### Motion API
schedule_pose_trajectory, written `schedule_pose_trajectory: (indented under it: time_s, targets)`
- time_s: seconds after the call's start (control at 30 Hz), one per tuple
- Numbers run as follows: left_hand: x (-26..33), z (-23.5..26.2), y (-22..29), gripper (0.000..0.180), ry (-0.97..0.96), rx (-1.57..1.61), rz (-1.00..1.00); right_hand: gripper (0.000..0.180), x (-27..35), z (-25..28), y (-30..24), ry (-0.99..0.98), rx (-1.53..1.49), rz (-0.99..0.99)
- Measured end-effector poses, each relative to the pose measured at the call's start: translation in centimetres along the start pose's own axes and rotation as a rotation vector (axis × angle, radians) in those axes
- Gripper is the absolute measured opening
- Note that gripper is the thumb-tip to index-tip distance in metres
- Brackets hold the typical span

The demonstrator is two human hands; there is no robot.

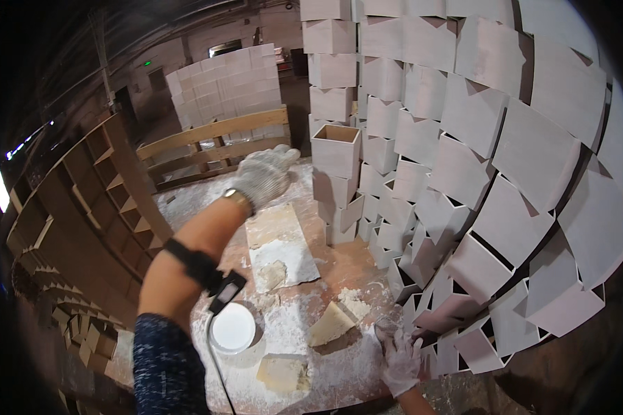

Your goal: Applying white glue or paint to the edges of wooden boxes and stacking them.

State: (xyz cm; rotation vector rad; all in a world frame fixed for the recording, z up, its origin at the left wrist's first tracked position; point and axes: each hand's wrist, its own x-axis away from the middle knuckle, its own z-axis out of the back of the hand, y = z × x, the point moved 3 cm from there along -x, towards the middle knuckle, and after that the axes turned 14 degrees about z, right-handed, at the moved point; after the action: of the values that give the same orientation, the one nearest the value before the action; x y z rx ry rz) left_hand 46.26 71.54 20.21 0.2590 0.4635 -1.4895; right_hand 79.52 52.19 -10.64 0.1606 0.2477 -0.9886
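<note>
My left hand, in a whitish knit glove, reaches out over the far part of the work table. Its back faces me, and the fingers are partly hidden and blurred. Beneath it lies a flat, pale board smeared with white powder. My right hand, in a thin white glove, rests low at the table's right edge beside the stacked white boxes, fingers apart. Nearest to it is a yellowish sponge piece; another sponge piece lies at the front. A round white tub stands under my left forearm.
White open-ended boxes rise in a tall, uneven stack on the right. A narrow upright box stands at its left end. Brown compartmented shelving lines the left. Behind are a wooden pallet and another white stack.
</note>
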Motion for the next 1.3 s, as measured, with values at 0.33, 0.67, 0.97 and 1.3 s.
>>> schedule_pose_trajectory:
  time_s: [0.33,0.67,0.97,1.3]
  targets:
    - [-11.9,-8.6,5.3,0.047,-0.024,0.121,0.123,0.032,8.6,1.2,0.8,0.093,-0.217,-0.134]
    - [-13.2,-8.6,7.5,0.039,-0.036,0.112,0.184,0.032,9.9,-0.5,1.6,0.077,-0.303,-0.320]
    - [-13.6,-8.3,7.4,0.038,0.082,0.218,0.231,0.032,9.5,-1.2,2.6,0.116,-0.398,-0.364]
    - [-1.3,-0.8,0.7,0.050,-0.015,0.409,0.178,0.035,7.8,-3.0,3.4,0.206,-0.718,-0.249]
